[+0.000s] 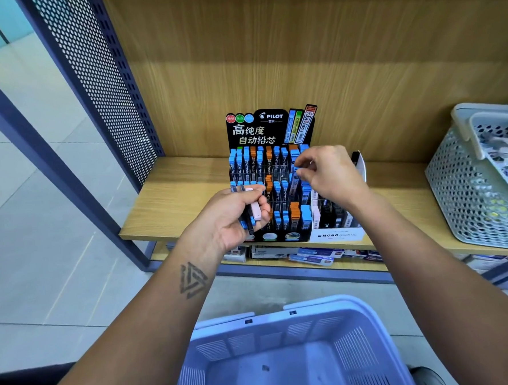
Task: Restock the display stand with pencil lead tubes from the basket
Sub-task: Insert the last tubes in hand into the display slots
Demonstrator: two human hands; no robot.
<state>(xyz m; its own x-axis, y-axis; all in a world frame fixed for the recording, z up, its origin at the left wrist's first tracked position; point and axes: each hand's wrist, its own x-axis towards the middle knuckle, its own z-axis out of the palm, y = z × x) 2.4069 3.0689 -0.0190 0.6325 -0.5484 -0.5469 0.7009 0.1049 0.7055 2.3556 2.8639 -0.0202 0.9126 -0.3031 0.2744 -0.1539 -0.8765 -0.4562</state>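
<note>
Right hand [332, 175] pinches one tube [295, 176], long axis upright, over display stand [272, 188] slots at 7 o'clock. Left hand [236, 217] grips spare tubes [249, 213]. Basket [289, 353] looks empty.

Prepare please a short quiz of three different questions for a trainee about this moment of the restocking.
1. True or false: the left hand holds several pencil lead tubes.
2. What does the right hand do? A) rests in the purple plastic basket; B) pinches a blue-capped tube at the black tiered display stand; C) lifts the grey perforated basket.
3. Fill in: the stand is on a ____ shelf.

Key: 1 true; 2 B; 3 wooden.
</note>
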